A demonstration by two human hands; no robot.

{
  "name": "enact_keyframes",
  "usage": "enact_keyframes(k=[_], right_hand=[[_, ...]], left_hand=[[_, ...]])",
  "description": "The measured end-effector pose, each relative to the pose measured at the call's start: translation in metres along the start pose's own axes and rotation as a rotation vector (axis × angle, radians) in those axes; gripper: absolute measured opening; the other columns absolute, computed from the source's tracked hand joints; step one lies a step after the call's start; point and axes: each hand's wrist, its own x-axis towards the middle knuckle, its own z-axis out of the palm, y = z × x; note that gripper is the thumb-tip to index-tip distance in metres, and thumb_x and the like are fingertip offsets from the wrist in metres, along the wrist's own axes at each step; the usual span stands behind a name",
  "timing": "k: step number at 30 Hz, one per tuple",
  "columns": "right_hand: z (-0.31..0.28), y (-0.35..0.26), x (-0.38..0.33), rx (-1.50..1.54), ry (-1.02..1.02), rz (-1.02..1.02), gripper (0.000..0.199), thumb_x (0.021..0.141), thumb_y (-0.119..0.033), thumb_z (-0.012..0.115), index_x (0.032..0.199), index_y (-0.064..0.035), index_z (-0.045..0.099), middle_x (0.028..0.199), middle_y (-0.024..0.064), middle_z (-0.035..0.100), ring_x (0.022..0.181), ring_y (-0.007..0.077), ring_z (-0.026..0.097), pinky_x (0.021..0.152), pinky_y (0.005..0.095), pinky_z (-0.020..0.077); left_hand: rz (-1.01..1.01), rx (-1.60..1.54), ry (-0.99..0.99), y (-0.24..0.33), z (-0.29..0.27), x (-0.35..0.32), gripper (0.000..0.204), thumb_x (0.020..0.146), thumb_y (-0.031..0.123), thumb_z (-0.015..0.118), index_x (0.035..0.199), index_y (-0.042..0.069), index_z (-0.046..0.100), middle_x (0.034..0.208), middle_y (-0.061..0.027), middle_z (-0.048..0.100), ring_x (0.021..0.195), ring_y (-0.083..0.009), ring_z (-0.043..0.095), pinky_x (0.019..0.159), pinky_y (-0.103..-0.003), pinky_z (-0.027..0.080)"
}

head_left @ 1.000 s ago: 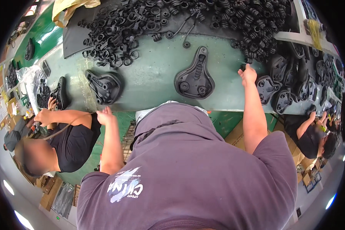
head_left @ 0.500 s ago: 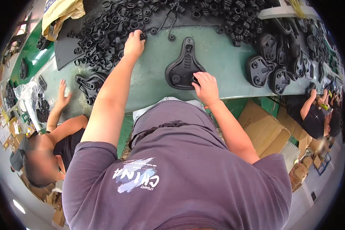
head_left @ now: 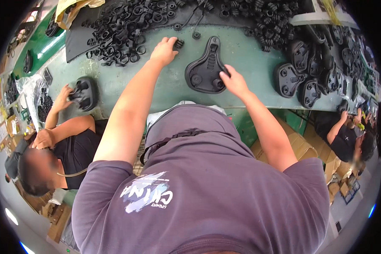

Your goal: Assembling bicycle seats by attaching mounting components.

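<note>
A black bicycle saddle base [head_left: 205, 67] lies upside down on the green workbench [head_left: 165, 91] in front of me. My right hand [head_left: 233, 80] rests on its wide rear edge and holds it. My left hand [head_left: 165, 50] reaches forward and has its fingers closed on a small black part [head_left: 179, 43] just left of the saddle's nose. Behind it lies a big heap of black rings and clamps [head_left: 122, 25].
Several more saddle bases [head_left: 302, 80] are stacked at the right of the bench. A person at the left holds another saddle base [head_left: 84, 93]. A second person [head_left: 347, 135] works at the right. Cardboard boxes [head_left: 300, 146] stand below the bench.
My left hand has drawn back from the heap of rings toward the saddle with a small part. My right hand has stayed on the saddle's rear. The person at the left took hold of a saddle.
</note>
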Motion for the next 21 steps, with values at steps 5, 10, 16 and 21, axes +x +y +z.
enact_keyframes(k=[5, 10, 16, 21], right_hand=[[0.032, -0.031, 0.014, -0.202, -0.098, -0.064, 0.052, 0.096, -0.027, 0.069, 0.141, -0.0039, 0.058, 0.119, 0.0272, 0.072, 0.112, 0.0456, 0.068, 0.098, 0.0524, 0.0543], [0.041, -0.054, 0.019, -0.258, -0.141, 0.026, 0.05, 0.096, -0.027, 0.068, 0.141, -0.0057, 0.059, 0.114, 0.0262, 0.074, 0.109, 0.0447, 0.07, 0.096, 0.0529, 0.0552], [0.037, -0.063, 0.036, -0.249, -0.195, -0.057, 0.044, 0.098, -0.029, 0.068, 0.135, -0.0058, 0.065, 0.116, 0.0237, 0.074, 0.11, 0.0428, 0.07, 0.097, 0.051, 0.0555], [0.037, -0.05, 0.111, 0.215, 0.116, -0.067, 0.039, 0.099, -0.031, 0.072, 0.123, -0.0006, 0.073, 0.11, 0.0162, 0.078, 0.1, 0.0271, 0.075, 0.089, 0.0386, 0.0584]], left_hand=[[-0.016, -0.064, 0.004, -0.01, 0.013, -0.015, 0.057, 0.093, 0.021, 0.076, 0.146, 0.015, 0.055, 0.145, -0.016, 0.058, 0.117, -0.0397, 0.066, 0.101, -0.048, 0.054], [0.24, -0.011, -0.028, -0.003, 0.003, -0.007, 0.057, 0.096, 0.019, 0.072, 0.149, 0.019, 0.053, 0.152, -0.0146, 0.052, 0.129, -0.0381, 0.061, 0.108, -0.048, 0.052], [0.088, -0.201, 0.127, -0.015, -0.007, -0.009, 0.043, 0.093, 0.022, 0.073, 0.132, 0.008, 0.061, 0.131, -0.0163, 0.065, 0.117, -0.0373, 0.066, 0.098, -0.047, 0.055], [-0.008, -0.523, -0.011, 0.0, -0.047, -0.093, 0.028, 0.091, 0.022, 0.071, 0.11, 0.002, 0.073, 0.099, -0.0168, 0.072, 0.084, -0.0301, 0.072, 0.077, -0.043, 0.058]])
